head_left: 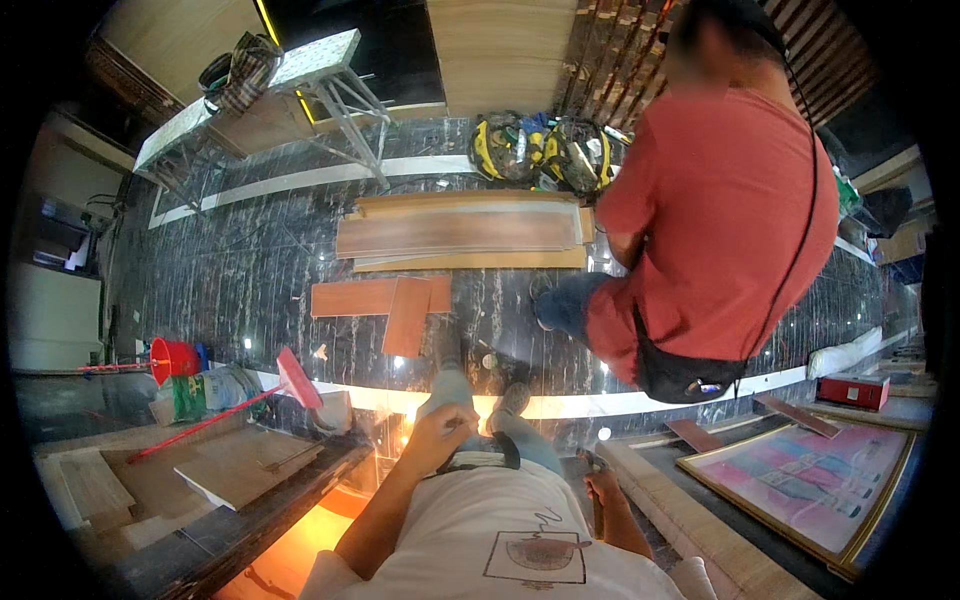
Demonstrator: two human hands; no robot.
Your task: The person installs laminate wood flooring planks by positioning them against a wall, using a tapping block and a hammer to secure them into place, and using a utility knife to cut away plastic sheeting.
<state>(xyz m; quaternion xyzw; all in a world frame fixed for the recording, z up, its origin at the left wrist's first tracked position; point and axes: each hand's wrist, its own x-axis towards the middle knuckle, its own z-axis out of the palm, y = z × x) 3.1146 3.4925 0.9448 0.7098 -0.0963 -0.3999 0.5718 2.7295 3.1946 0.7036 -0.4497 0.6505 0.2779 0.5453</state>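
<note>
My left hand (443, 435) is at my waist over my left thigh, fingers curled closed; what they may hold is hidden. My right hand (603, 488) is low at my right side, gripping a tool that looks like a hammer (590, 462). Two short reddish wood planks (405, 325) lie crossed on the dark marble floor (270, 280) by my left foot. Beyond them rests a stack of longer wood boards (450, 232).
A person in a red shirt (725, 220) crouches at my right front. Tool bags (540, 150) and a trestle bench (315, 60) stand behind. A red bucket (165, 360) and pink broom (298, 378) are at left; a framed picture (790, 470) and long padded piece (670, 505) lie at right.
</note>
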